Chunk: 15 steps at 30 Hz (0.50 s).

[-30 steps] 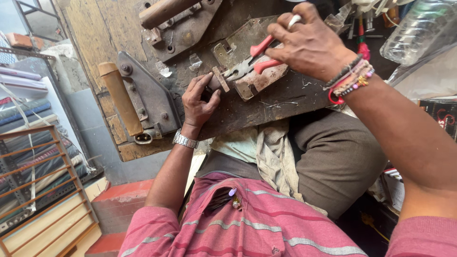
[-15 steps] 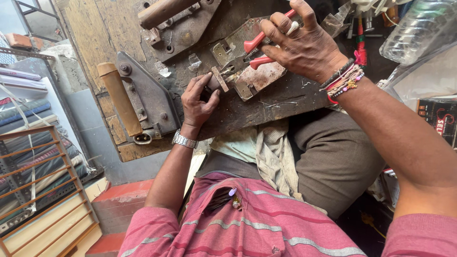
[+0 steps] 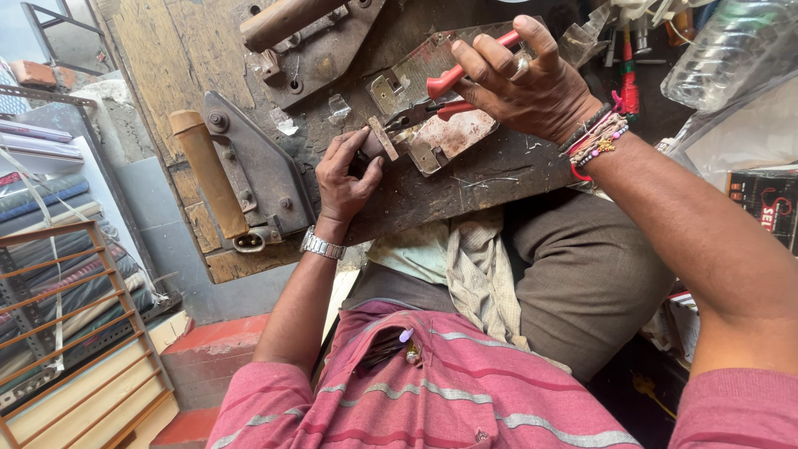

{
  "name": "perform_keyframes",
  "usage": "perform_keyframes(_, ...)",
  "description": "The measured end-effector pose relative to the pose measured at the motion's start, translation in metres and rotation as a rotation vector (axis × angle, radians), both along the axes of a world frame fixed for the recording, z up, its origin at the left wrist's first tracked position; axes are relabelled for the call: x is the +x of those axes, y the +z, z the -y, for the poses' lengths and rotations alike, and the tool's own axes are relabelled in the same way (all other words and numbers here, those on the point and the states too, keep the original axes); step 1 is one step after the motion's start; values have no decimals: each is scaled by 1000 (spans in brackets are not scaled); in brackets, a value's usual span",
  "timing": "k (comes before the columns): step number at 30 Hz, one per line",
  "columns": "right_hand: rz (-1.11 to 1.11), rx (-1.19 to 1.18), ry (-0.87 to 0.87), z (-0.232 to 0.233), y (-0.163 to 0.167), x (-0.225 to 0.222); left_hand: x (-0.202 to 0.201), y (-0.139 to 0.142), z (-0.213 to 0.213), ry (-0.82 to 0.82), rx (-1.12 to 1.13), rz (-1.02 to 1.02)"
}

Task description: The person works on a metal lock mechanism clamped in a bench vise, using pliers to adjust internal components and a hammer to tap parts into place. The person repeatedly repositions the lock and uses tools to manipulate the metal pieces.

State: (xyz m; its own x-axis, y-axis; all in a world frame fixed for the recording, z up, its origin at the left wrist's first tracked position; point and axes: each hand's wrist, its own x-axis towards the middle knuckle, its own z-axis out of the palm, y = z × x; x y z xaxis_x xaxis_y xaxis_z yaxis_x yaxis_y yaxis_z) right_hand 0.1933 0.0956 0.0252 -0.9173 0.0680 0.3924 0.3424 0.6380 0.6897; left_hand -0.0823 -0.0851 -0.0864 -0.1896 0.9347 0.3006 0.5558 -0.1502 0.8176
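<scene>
My right hand (image 3: 532,87) is wrapped around the red handles of a pair of pliers (image 3: 449,91), fingers curled over the upper handle and squeezing both together, so this grip is closed on the tool. The pliers' dark nose points toward my left hand and bites on a small metal piece (image 3: 384,137) that lies at the edge of the worn metal plate (image 3: 453,137). My left hand (image 3: 345,175) sits just beside that plate, on its near-left corner, with thumb and forefinger pinched on the same small piece where the pliers meet it; the other fingers are folded under, resting on the dark wooden workboard (image 3: 465,187). A silver wristwatch (image 3: 322,246) sits on my left wrist, and a bunch of beaded and thread bracelets (image 3: 594,137) circles my right. Left of the plate, well apart from it, a steel bracket with a wooden handle (image 3: 208,170) is fixed to the board, and above the plate another hinged lever with a round wooden handle (image 3: 283,21) lies tilted. To the right of the plate, beyond my right wrist, a clear plastic bottle (image 3: 727,50) lies on its side. Below the board, my lap shows brown trousers and a striped pink shirt (image 3: 432,391).
</scene>
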Motion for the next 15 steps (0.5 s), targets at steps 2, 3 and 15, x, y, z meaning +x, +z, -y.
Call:
perform_keyframes(2,6,-60,6,0,-2,0,0,0,-1,1,10,-3)
perform_keyframes(3,-5,-71,12,1,-3,0,0,-1,-1,2,12,-5)
perform_keyframes(15,37,-135,77,-6,6,-6,0,-1,0,2,7,3)
